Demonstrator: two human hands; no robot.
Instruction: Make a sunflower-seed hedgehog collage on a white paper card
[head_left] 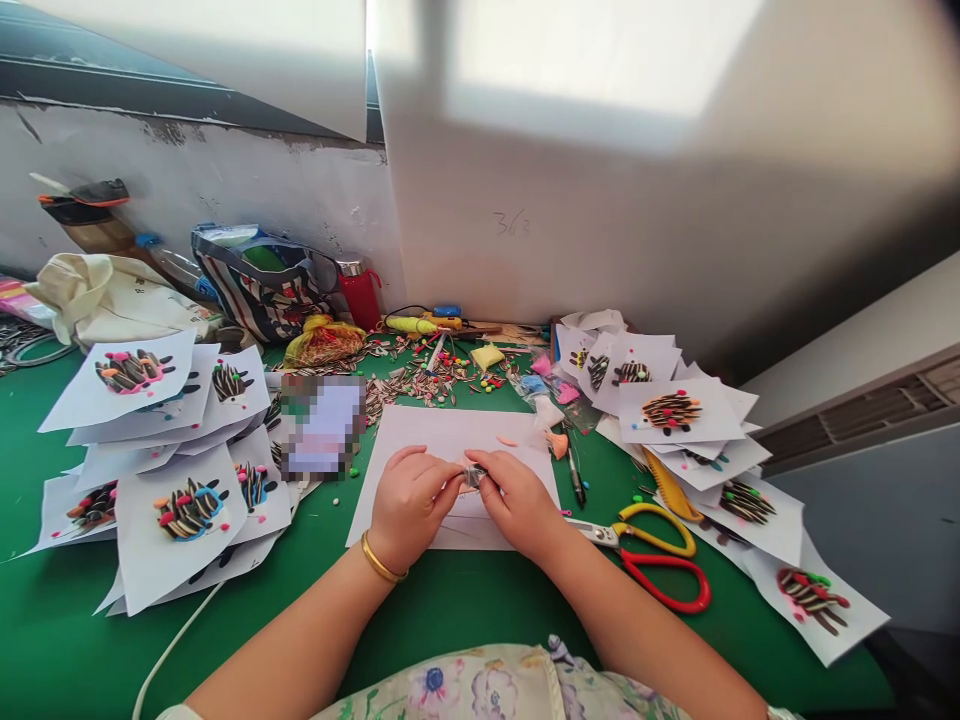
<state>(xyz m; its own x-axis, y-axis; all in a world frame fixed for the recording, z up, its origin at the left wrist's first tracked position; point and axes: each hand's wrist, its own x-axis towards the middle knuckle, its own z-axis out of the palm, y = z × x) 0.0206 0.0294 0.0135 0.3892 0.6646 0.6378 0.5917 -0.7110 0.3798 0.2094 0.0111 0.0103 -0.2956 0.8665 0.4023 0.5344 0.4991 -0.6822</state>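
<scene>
Over a white sheet of paper (405, 430), my left hand (411, 500) and my right hand (520, 498) meet, fingers closed. Between both sets of fingertips is a small dark piece in what looks like clear wrapping (473, 475); its exact kind is too small to make out. Some peach-orange colour shows just under it, partly hidden by my fingers. A thin orange strip (507, 442) lies on the paper beyond my right hand. At the sheet's right edge sits an orange clay lump (556, 445), with a black pen (576, 475) nearby.
Stacked cards with striped-seed pictures stand at left (187, 510) and right (667, 410). Scissors (660, 560) with red and yellow handles lie beside my right forearm. Loose sunflower seeds (420, 380) spread behind the paper. A blurred-out phone-like rectangle (324, 425) is left; a red flask (360, 295) stands behind.
</scene>
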